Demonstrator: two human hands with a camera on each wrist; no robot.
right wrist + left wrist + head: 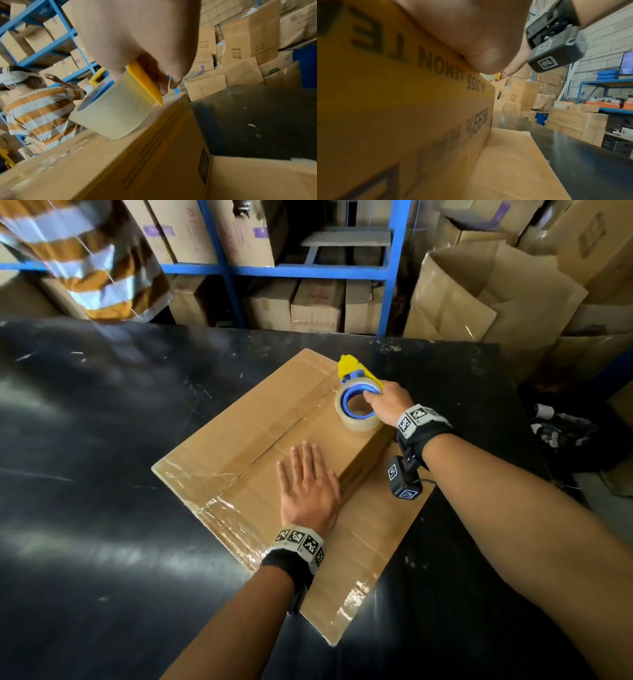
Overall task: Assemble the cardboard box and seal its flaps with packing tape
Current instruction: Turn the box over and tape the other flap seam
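Cardboard box point(239, 440), flaps closed, under both hands: left hand point(308, 487) flat, fingers straight, pressing the near top; right hand point(388, 402) gripping tape dispenser point(358, 402) at far end; best drawn steadily along the seam under firm pressure.

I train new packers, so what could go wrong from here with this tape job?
The tape dispenser sits near the box's far right edge, so the right hand may run tape off-seam. The left hand presses flat beside the center seam, in the dispenser's likely path. Existing tape looks wrinkled at the near corner; new tape could crease too.
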